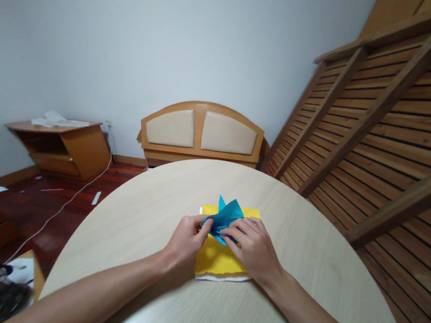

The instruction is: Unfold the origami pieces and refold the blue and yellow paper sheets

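A folded piece of blue paper (225, 216), with several pointed flaps, is held between my two hands just above the table. My left hand (189, 237) pinches its left edge between thumb and fingers. On the other side, my right hand (254, 245) has its fingers closed on the lower right part, hiding some of the folds. Beneath the hands lies a yellow sheet (217, 261) with a ragged lower edge, and a white sheet (220, 278) shows from under it along the bottom and upper left.
The round pale wood table (119, 239) fills the foreground. Behind it stands a headboard (199, 151) with two cream panels. Wooden slats (384, 130) lean at the right. A low cabinet (79, 152) with papers is at the left, and a white cable (73, 199) crosses the floor.
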`<action>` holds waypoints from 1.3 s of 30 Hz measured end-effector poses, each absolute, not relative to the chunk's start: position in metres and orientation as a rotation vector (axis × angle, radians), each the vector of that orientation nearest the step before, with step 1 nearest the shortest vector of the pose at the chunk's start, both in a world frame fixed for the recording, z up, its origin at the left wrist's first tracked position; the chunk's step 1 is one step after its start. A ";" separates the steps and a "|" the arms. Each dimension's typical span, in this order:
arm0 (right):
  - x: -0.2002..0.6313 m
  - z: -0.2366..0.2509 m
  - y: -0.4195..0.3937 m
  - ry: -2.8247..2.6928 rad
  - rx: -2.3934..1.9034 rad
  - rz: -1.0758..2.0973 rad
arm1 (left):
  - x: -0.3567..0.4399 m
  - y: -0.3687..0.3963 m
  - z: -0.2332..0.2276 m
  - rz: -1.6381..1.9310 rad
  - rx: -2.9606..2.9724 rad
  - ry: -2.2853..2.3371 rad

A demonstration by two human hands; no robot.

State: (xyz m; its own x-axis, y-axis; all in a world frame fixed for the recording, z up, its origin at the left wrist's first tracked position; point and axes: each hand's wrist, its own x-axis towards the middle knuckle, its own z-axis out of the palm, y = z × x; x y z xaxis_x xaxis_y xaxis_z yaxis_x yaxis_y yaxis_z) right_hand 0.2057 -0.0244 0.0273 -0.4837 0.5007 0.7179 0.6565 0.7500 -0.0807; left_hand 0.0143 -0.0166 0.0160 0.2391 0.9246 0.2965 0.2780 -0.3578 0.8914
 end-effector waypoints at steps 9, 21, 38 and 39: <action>0.207 0.020 -0.019 -2.084 -0.908 -0.285 | 0.014 -0.009 0.008 0.970 1.347 0.983; 0.215 0.030 -0.027 -2.231 -0.429 -0.270 | 0.010 -0.010 0.019 0.992 1.129 0.887; 0.216 0.026 -0.022 -2.244 -0.658 -0.351 | 0.008 -0.010 0.016 1.289 1.635 1.075; 0.215 0.026 -0.023 -2.243 -0.655 -0.355 | 0.009 -0.010 0.016 1.288 1.630 1.074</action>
State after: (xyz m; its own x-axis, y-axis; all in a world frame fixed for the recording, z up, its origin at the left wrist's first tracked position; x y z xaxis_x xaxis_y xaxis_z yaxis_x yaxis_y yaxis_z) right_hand 0.2152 -0.0225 0.0256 -0.5805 0.3452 0.7375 0.5560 0.8297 0.0492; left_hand 0.0085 -0.0098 0.0162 0.1284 0.9386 0.3203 0.1466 -0.3374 0.9299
